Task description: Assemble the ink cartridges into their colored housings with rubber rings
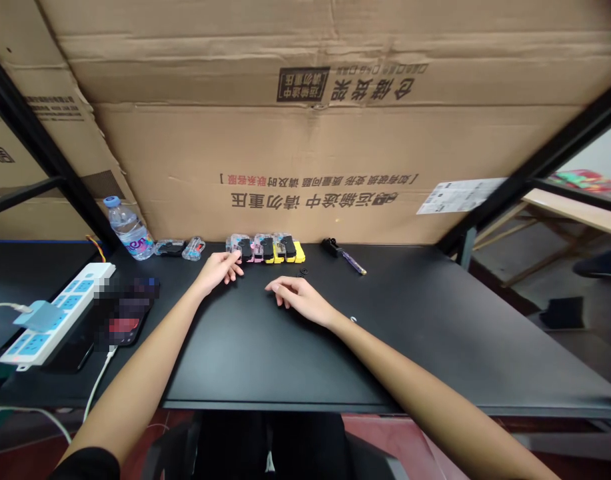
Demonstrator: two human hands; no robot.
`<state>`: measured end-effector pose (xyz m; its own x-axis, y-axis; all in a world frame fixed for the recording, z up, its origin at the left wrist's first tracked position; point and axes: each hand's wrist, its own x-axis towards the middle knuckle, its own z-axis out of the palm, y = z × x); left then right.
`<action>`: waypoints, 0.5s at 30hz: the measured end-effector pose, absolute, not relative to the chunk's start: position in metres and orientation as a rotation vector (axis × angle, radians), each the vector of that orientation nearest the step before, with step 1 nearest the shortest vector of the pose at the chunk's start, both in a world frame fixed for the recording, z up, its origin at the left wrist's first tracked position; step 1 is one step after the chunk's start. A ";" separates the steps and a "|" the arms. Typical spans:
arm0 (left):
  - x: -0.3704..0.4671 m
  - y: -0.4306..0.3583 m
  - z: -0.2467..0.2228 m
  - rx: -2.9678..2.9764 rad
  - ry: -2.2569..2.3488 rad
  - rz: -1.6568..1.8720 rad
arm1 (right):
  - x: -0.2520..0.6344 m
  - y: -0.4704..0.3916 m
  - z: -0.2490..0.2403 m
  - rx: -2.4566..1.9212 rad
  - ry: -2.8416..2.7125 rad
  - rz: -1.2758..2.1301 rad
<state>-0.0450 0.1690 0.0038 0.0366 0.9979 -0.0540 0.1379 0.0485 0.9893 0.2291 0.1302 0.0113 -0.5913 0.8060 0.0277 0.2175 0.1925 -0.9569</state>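
Observation:
My left hand [220, 272] is over the back of the black table, fingers loosely bent and apart, with nothing seen in them. Its fingertips overlap the left end of a row of small plastic cases [280, 250], clear and black with pink and yellow parts; whether they touch cannot be made out. My right hand [300, 299] hovers over or rests on the tabletop [225, 360], fingers slightly curled and holding nothing visible. Just beyond it lie small black pieces [304, 271]. A small white ring-like piece [353, 319] is beside my right wrist.
A water bottle [129, 228] and two more clear cases [181, 249] stand at the back left. A white power strip [65, 313] and a phone [138, 313] with a cable are on the left. A purple pen-like tool [354, 263] lies back right, before a cardboard wall [310, 147].

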 end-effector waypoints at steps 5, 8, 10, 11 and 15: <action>-0.044 0.174 -0.003 1.325 1.367 1.057 | 0.228 0.130 0.012 -0.957 -1.934 1.403; -0.043 0.175 -0.007 1.358 1.400 1.058 | 0.228 0.130 0.012 -0.967 -1.931 1.400; -0.042 0.174 -0.008 1.383 1.415 1.063 | 0.228 0.130 0.011 -0.973 -1.937 1.399; -0.041 0.172 -0.007 1.398 1.417 1.065 | 0.228 0.130 0.010 -0.975 -1.941 1.398; -0.039 0.161 0.006 1.471 1.437 1.083 | 0.228 0.130 0.010 -0.981 -1.950 1.396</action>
<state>-0.0392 0.1613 0.0061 -0.0095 0.9989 0.0462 0.3192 -0.0408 0.9468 0.2279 0.1297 0.0105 -0.5868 0.8096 0.0162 0.2459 0.1972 -0.9490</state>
